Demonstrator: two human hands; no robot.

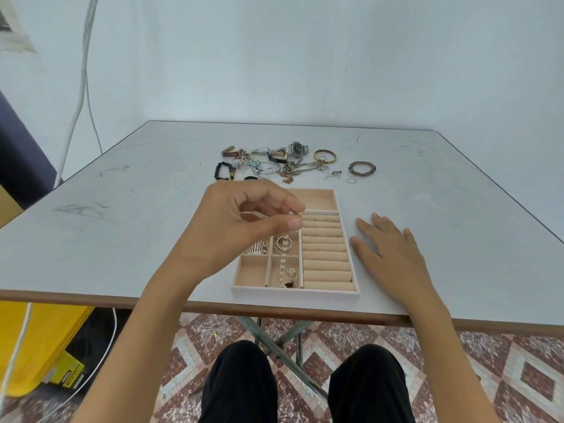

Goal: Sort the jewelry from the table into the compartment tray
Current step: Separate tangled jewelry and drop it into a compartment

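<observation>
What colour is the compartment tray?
The compartment tray is pale beige-pink, clearest in the head view.

Left hand (244, 221) pinching pearl strand (283, 254) above compartment tray (348, 288), right hand (393, 251) flat on table (122, 239)

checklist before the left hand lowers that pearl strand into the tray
1. Grip: left hand pinches the top of the white pearl strand between thumb and fingertip: ok.
2. Aim: the strand hangs over the small middle compartments of the beige velvet compartment tray, not over the ring rolls: ok.
3. Landing spot: gold hoops already lie beneath it and may tangle: not ok.
4. Lower end resting on the tray floor: cannot tell.
5. Right hand lies flat on the white table beside the tray, out of the path: ok.
6. Sorting finished: mixed jewelry pile lies beyond the tray: not ok.
</observation>
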